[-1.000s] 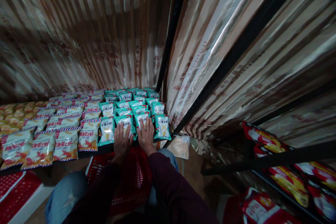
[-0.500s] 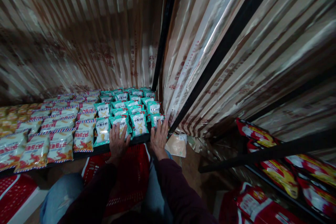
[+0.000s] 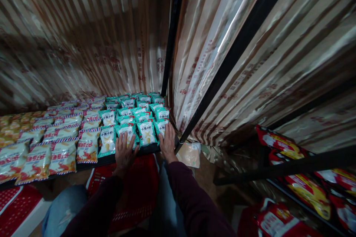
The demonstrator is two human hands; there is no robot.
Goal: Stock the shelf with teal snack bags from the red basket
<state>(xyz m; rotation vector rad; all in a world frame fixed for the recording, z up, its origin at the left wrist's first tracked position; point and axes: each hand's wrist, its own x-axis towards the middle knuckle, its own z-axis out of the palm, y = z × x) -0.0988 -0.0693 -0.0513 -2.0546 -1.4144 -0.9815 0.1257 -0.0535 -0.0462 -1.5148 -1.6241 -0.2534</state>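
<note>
Several teal and white snack bags (image 3: 147, 132) stand in rows at the right end of a low black shelf (image 3: 107, 160). My left hand (image 3: 124, 152) lies with fingers stretched on the front of one teal snack bag (image 3: 125, 129). At the corner, my right hand (image 3: 167, 143) rests with fingers extended against the rightmost front snack bag (image 3: 161, 126), covering part of it. Neither hand is wrapped around a bag. To the left on the same shelf are rows of white snack bags with striped edges (image 3: 63, 155).
A red plastic basket (image 3: 136, 189) stands below the shelf between my knees; another red basket (image 3: 19, 202) is at lower left. Pleated curtains (image 3: 125, 44) and black metal posts (image 3: 214, 89) enclose the corner. Red and yellow packages (image 3: 306, 189) lie on a shelf at right.
My right hand has moved slightly up and left against the rightmost front bag, which now sits more upright beside its neighbour. My left hand has stayed nearly in place.
</note>
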